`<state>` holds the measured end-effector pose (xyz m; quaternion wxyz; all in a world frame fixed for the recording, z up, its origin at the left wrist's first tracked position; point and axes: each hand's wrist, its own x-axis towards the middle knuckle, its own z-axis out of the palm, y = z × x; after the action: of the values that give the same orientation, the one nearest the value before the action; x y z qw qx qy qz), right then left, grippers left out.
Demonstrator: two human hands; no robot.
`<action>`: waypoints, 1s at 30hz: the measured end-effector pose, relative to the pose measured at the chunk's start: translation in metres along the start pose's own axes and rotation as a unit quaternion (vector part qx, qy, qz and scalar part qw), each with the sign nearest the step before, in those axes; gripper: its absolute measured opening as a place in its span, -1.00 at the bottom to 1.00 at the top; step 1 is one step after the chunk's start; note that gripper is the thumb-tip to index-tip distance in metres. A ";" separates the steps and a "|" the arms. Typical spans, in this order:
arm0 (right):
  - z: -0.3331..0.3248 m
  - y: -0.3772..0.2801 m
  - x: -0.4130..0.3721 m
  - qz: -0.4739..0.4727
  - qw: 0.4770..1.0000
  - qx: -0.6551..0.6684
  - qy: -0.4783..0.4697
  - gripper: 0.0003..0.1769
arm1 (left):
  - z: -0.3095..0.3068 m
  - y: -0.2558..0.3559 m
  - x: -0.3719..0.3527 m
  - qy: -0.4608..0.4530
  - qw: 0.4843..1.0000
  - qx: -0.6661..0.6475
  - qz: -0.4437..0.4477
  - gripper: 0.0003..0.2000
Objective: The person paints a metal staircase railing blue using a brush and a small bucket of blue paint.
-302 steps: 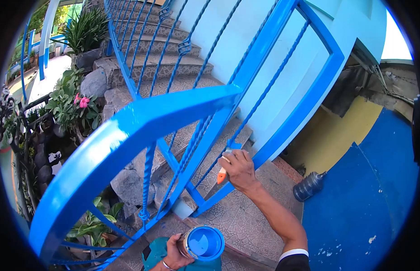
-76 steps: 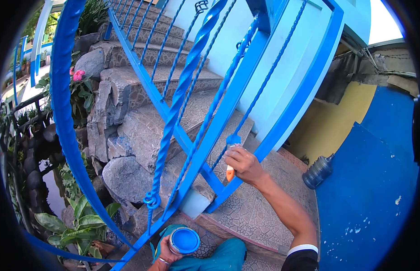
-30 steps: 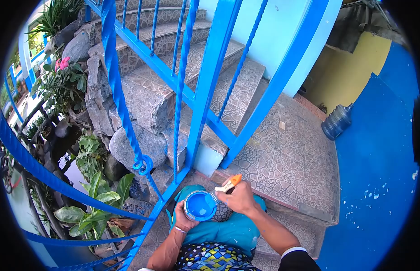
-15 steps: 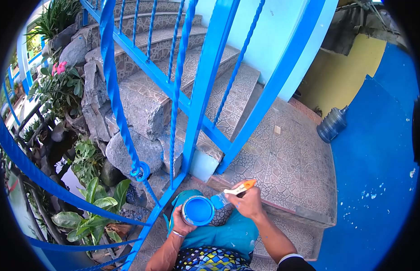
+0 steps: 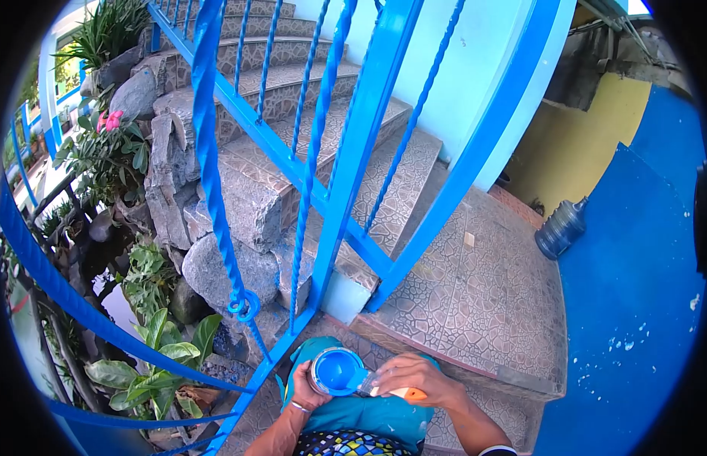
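Low in the view, my left hand (image 5: 305, 387) is wrapped around a round can of blue paint (image 5: 327, 357), its open top facing up. My right hand (image 5: 415, 378) grips a paintbrush (image 5: 406, 393) with a pale handle that ends in orange. The blue-coated bristles are at the can's right rim and reach over the paint. Both hands are above my teal trousers (image 5: 384, 416). Just beyond the can rises the blue metal railing (image 5: 342, 220), with a square post and twisted bars.
Curved stone-patterned steps (image 5: 460, 273) climb behind the railing. Rocks (image 5: 228, 270) and leafy plants (image 5: 159, 365) lie to the left. A large water bottle (image 5: 560, 228) lies on the blue floor (image 5: 627, 334) at right, which has pale paint spots.
My right hand has moved down and turned over, bringing the bristles from beside the can to over its rim. The camera view has shifted slightly; the can stays in my left hand.
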<state>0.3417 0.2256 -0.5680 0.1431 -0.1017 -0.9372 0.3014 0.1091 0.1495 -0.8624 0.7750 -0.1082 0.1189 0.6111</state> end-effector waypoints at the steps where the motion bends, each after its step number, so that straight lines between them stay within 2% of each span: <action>1: -0.007 -0.005 0.000 -0.003 1.000 -0.003 0.006 -0.76 | 0.002 -0.001 -0.001 0.008 1.000 0.008 0.005 -0.40; 4: -0.015 -0.004 -0.007 0.049 0.995 0.057 0.059 -0.75 | 0.010 -0.002 -0.004 0.006 1.000 0.005 0.000 -0.39; 5: -0.020 -0.005 -0.007 0.064 0.991 0.062 0.104 -0.81 | 0.008 -0.001 -0.003 0.007 1.000 0.006 0.000 -0.39; 6: -0.020 -0.002 -0.009 0.079 0.976 0.050 0.198 -0.79 | 0.008 -0.001 -0.004 0.006 1.000 0.008 0.002 -0.40; 8: -0.021 0.010 -0.010 0.104 0.919 0.021 0.379 -0.76 | 0.009 -0.001 -0.004 0.001 1.000 0.013 0.006 -0.40; 11: -0.027 0.026 0.020 0.173 0.791 0.128 0.573 -0.73 | 0.005 -0.001 -0.004 -0.011 1.000 0.004 -0.005 -0.38; 14: -0.062 0.032 0.075 0.017 0.850 -0.127 0.511 -0.72 | 0.006 0.003 -0.005 -0.029 0.999 0.006 -0.017 -0.35; 17: -0.080 0.041 0.122 -0.018 0.880 -0.208 0.426 -0.75 | 0.007 0.002 -0.005 -0.031 0.999 0.010 -0.008 -0.34; 20: -0.090 0.062 0.149 -0.006 0.900 -0.282 0.333 -0.83 | 0.006 0.001 -0.006 -0.025 1.000 0.015 0.007 -0.33; 21: -0.091 0.070 0.155 0.038 0.912 -0.273 0.304 -0.82 | 0.007 0.001 -0.006 -0.025 1.000 0.013 0.009 -0.33; 25: -0.106 0.075 0.182 0.032 0.911 -0.300 0.283 -0.85 | 0.012 0.002 -0.010 -0.037 0.999 0.000 -0.004 -0.33; 28: -0.128 0.062 0.196 -0.075 0.863 -0.345 0.361 -0.75 | 0.004 0.002 -0.005 -0.021 1.000 -0.003 -0.002 -0.34; 30: -0.137 0.046 0.199 -0.105 0.836 -0.378 0.384 -0.67 | 0.001 0.004 -0.004 -0.024 1.000 -0.005 -0.004 -0.35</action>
<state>0.2050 0.3906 -0.4483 0.4729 -0.1562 -0.8529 -0.1566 0.1047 0.1469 -0.8598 0.7797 -0.0978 0.0973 0.6108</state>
